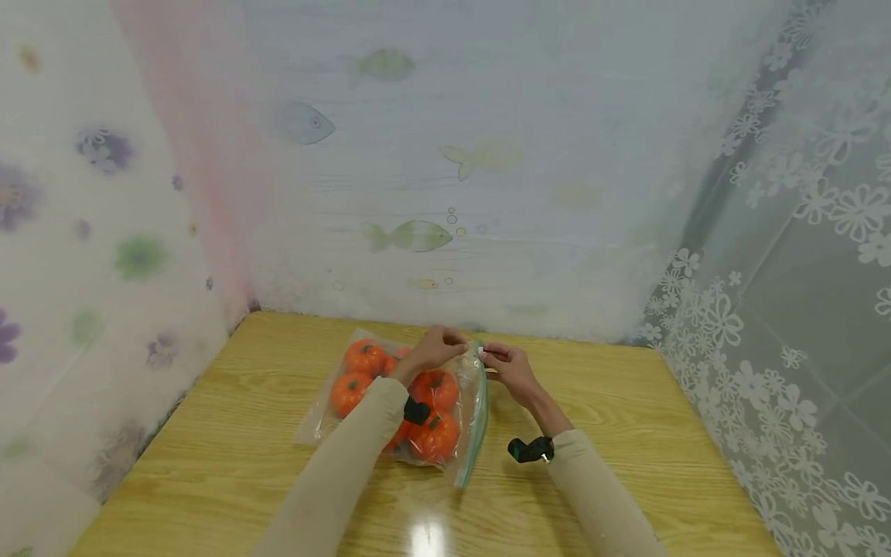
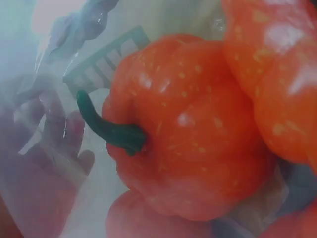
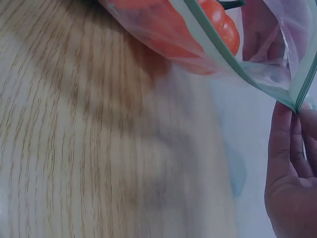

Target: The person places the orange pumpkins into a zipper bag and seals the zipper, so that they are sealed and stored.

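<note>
A clear zip bag (image 1: 465,433) with a green zip strip lies on the table, holding several orange toy pumpkins (image 1: 435,435) with green stems. At the far end of the strip, my left hand (image 1: 438,346) pinches the bag's edge. Opposite it, my right hand (image 1: 513,370) grips the corner of the strip between thumb and fingers. The right wrist view shows the zip lips (image 3: 218,42) parted, meeting at the right fingertips. One pumpkin (image 2: 185,129) fills the left wrist view, seen through the plastic, with blurred fingers beyond. My left forearm hides part of the bag.
The wood-grain table (image 1: 612,433) extends on both sides of the bag. Behind it hangs a pale curtain (image 1: 557,193) printed with fish. Flowered sheets (image 1: 821,371) flank the table left and right. Each wrist wears a small black camera (image 1: 530,449).
</note>
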